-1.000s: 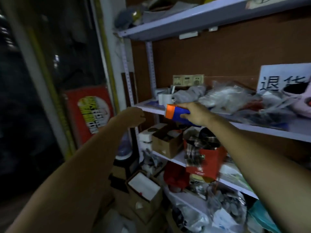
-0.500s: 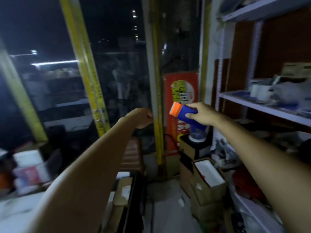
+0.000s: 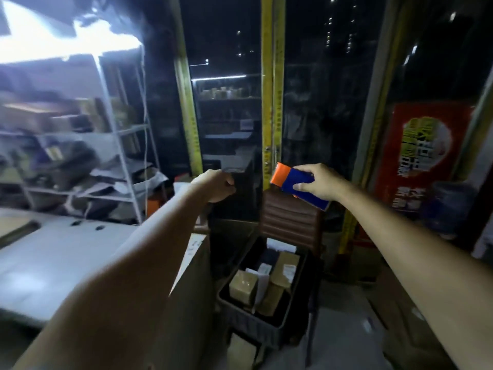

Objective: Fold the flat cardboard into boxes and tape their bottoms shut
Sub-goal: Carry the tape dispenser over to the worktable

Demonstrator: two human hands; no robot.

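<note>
A dark bin (image 3: 248,313) of small boxes sits below a brown chair (image 3: 290,222).

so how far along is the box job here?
Done: nothing visible; no folded or taped box in this view. In hand: the right hand holds a blue and orange tape dispenser; the left hand is a closed fist, seemingly empty. Left: everything, folding the cardboard and taping the bottoms. The grey table is blurred.
</note>
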